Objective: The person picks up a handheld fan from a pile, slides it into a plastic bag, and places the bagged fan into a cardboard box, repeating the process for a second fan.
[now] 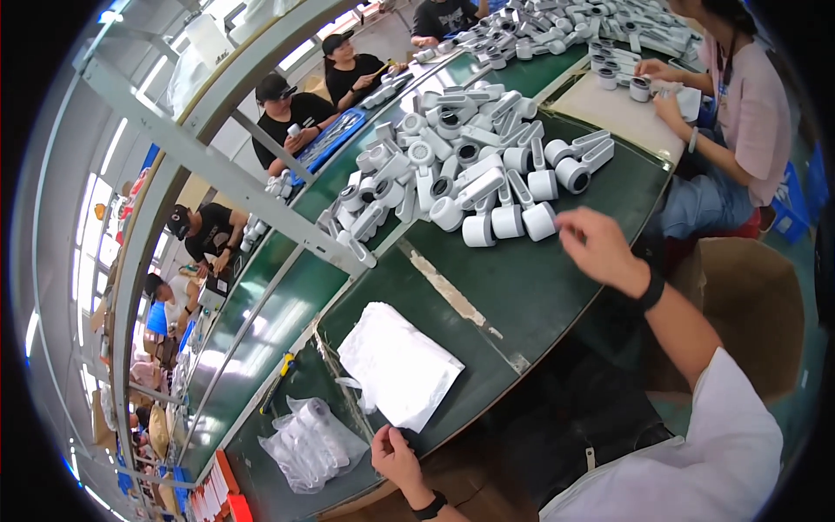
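Observation:
My right hand (602, 248) reaches to the front of a large pile of white-and-grey handheld devices (465, 152) with round heads. Its fingers are loosely bent and apart, right beside a white cylindrical head (539, 222) at the row's right end; whether they touch it I cannot tell. My left hand (398, 457) is at the table's near edge, just below the lower corner of a stack of flat white bags (396, 361). Its fingers are curled together, and anything they may hold is hidden. Left of that hand lies a clear plastic bag (313, 445) with white pieces inside.
A yellow-and-black tool (280, 376) rests by a metal rail. White frame posts (235, 183) cross the left side. At right, a person (739, 113) handles devices over a pale board (622, 117); a cardboard box (748, 313) stands below. Several people work across the green bench.

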{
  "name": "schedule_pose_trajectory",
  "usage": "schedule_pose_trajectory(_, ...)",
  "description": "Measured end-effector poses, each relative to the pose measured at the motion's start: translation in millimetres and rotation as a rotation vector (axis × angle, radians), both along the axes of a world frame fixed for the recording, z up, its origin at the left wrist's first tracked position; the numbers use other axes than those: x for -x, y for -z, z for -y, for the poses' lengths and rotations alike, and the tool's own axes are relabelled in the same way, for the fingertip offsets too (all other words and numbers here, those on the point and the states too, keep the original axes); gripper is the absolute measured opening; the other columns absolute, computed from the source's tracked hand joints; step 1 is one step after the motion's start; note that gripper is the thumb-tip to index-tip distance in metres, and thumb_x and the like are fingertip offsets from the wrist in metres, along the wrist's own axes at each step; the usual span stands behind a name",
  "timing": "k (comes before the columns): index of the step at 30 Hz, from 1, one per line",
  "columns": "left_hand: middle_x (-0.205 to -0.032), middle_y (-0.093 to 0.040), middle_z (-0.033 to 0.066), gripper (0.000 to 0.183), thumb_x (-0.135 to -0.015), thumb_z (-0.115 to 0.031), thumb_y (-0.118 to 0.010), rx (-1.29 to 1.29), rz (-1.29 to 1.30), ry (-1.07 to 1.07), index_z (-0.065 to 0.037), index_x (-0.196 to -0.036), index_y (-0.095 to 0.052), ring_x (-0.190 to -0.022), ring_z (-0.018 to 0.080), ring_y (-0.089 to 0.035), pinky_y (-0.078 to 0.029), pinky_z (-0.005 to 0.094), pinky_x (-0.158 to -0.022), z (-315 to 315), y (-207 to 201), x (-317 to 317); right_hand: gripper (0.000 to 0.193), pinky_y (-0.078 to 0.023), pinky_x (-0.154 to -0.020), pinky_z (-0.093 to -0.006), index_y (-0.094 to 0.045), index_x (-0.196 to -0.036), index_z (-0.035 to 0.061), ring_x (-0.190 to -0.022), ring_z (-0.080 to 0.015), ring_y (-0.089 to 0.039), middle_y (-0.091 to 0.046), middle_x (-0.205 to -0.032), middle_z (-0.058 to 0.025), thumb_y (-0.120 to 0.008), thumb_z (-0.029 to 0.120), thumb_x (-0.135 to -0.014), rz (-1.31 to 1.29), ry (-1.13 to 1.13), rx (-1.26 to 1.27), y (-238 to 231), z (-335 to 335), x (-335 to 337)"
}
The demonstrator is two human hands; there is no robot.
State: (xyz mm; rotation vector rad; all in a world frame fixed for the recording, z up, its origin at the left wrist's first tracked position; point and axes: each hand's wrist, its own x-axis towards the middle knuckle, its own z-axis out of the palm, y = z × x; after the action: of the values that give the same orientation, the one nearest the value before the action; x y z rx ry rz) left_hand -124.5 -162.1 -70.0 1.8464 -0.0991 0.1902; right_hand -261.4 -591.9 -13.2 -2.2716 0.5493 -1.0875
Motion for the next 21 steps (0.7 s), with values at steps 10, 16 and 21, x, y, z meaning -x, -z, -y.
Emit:
schedule_pose_trajectory(10,-0.068,-0.057,-0.0003,0.015,-0.092,-0.011,-0.063,-0.083,0.136,0.002,0.003,-0.097,-0.065,-0.053,0.0037,-0.044,-0.033,0.0205,-0.047,-8.0,20.7,-12.6,0.033,-0.045,-0.091,-0.0444,-0.068,-0.109,0.02,-0.12,-0.0284,-0.049,-0.057,-0.126,-0.0057,-0.058,0.008,-0.08,-0.476,-0.115,0.753,8.0,107.6,-76.6)
schedule_pose_trajectory(16,-0.08,-0.064,0.0015,0.014,-0.091,-0.008,-0.064,-0.017,0.013,0.002,0.003,-0.098,-0.066,-0.069,0.0065,-0.056,-0.045,0.0205,-0.064,-5.8,8.5,-7.5,0.03,-0.041,-0.098,-0.0392,-0.066,-0.104,0.0133,-0.12,-0.0245,-0.05,-0.062,-0.118,0.0001,-0.065,0.007,-0.075,-0.556,-0.36,0.713,-7.5,99.5,-76.9)
schedule_pose_trajectory(21,-0.08,-0.064,0.0011,0.013,-0.092,-0.009,-0.063,0.027,-0.003,0.01,0.003,-0.099,-0.066,-0.068,0.0056,-0.055,-0.044,0.0199,-0.06,3.7,-5.2,-1.9,0.023,-0.041,-0.099,-0.0386,-0.064,-0.099,0.0113,-0.118,-0.0226,-0.052,-0.063,-0.115,0.0,-0.066,0.011,-0.076,-0.451,-0.385,0.855,4.7,89.2,-71.8)
